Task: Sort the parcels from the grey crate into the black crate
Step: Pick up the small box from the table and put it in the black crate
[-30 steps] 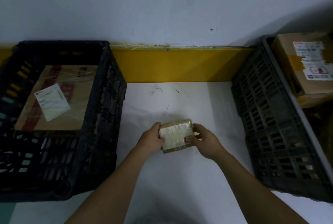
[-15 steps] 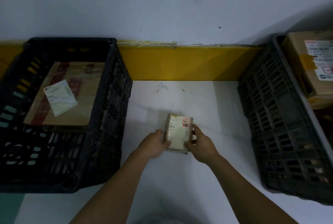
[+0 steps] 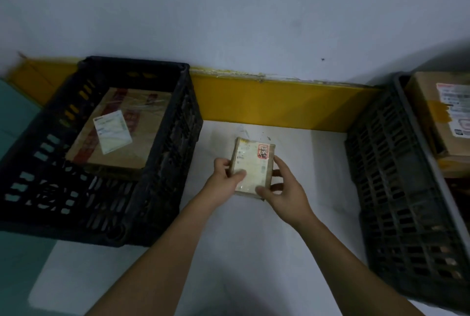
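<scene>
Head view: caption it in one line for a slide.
Both hands, left and right, hold a small taped parcel between black crate and grey crate.

Two crates: one black crate (image 3: 162, 168) at left, one grey crate (image 3: 396, 188) at right. Three parcels seen: one flat brown parcel (image 3: 142, 122) inside black crate, one small pale parcel (image 3: 251, 165) between crates, one brown box (image 3: 442, 117) in grey crate; more below it, cannot tell. Two hands: left hand (image 3: 223, 183), right hand (image 3: 284, 193).

white surface (image 3: 292, 252), black crate (image 3: 162, 188) (left), grey crate (image 3: 396, 201)
</scene>
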`<state>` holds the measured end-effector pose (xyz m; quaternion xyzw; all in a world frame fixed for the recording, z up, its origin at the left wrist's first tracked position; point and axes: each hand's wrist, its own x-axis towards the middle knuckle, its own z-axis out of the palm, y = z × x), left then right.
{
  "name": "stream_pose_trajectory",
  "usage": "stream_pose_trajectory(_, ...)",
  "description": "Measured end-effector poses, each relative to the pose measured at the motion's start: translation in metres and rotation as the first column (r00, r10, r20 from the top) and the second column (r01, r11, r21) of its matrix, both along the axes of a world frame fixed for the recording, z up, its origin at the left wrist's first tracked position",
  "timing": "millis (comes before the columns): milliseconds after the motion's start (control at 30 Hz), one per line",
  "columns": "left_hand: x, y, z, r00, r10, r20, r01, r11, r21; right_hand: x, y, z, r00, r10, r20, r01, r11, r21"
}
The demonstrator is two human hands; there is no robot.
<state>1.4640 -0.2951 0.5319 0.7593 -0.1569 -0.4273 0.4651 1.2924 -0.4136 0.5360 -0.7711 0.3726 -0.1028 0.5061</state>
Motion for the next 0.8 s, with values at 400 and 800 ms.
stream_pose_trajectory(400,0.058,0.057,0.137,0.946,0.288,0.148,-0.223,0.912,-0.345,0.064,0.01,0.104,0.958,0.145,0.246,-0.111,0.983,-0.144)
stream_pose_trajectory(800,0.133,0.187,0.188,0.928,0.265,0.26,-0.209,0.952,-0.226,0.157,0.077,0.168,0.661,0.747,-0.078,-0.555,0.415,-0.721)
